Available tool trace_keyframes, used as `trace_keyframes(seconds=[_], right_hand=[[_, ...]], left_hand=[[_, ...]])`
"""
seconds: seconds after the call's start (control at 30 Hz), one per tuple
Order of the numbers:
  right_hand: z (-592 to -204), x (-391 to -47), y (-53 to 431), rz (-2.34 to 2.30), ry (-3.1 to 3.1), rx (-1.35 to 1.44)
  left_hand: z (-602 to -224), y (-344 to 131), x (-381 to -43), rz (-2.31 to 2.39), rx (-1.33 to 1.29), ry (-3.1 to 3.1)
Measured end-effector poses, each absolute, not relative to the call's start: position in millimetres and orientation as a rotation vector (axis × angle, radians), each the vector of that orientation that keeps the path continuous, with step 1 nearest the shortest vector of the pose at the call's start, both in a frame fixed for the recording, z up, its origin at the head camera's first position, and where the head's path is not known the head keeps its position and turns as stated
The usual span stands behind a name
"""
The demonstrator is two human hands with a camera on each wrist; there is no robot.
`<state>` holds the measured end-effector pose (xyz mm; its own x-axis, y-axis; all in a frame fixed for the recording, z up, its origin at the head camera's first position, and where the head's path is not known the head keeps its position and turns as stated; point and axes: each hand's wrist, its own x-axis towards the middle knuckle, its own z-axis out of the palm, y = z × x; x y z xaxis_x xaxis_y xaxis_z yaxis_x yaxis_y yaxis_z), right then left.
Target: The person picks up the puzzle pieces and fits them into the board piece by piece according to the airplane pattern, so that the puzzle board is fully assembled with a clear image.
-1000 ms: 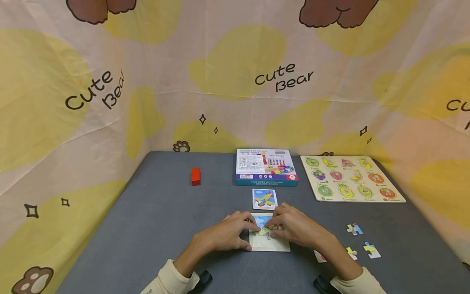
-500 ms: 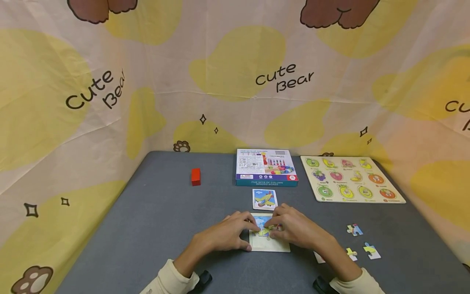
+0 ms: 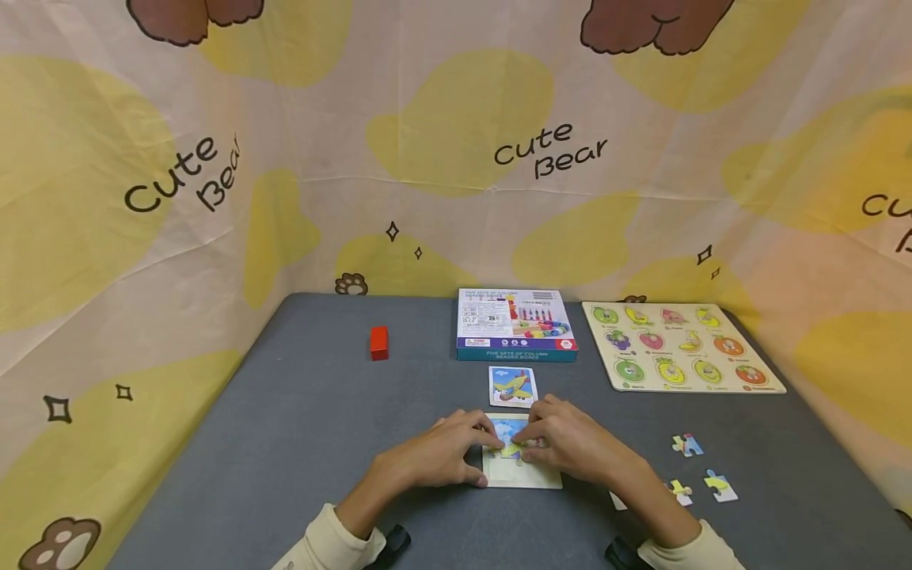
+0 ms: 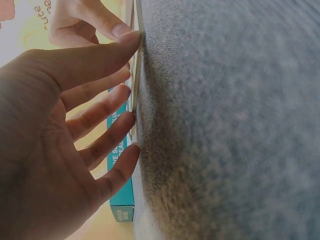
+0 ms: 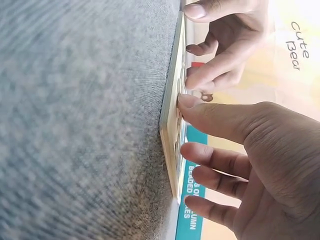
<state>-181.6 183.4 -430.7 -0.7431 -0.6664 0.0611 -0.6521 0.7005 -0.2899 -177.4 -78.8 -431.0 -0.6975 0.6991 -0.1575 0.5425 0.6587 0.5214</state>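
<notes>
A small wooden puzzle board lies in front of the person, partly filled with blue and yellow puzzle pieces. My left hand rests at its left side, the thumb at the near left edge and the index fingertip on the pieces; the left wrist view shows loosely extended fingers. From the right, my right hand pinches a puzzle piece over the board between thumb and index finger. The right wrist view shows that thumb touching the pieces. Fingers partly hide the picture. An airplane picture card lies just beyond.
Loose puzzle pieces lie right of the right forearm, which partly covers a white card. Farther back are a teal-edged box, a fruit board and a red block. A printed cloth surrounds the table.
Both hands stay at the puzzle board almost unmoved. The right fingers shift only slightly over the pieces.
</notes>
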Motion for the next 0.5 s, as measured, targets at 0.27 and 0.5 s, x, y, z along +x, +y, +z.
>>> trace_keyframes(seconds=[0.27,0.5], right_hand=[[-431.4,-181.8,183.0,-0.475,2.864,-1.094],[-433.6,-183.6,183.7,-0.535,2.892,-1.001]], left_hand=[[-431.3,-78.2,-177.5,0.611,0.975,2.544],[-431.5,-76.5,-174.1,0.622,1.062,2.558]])
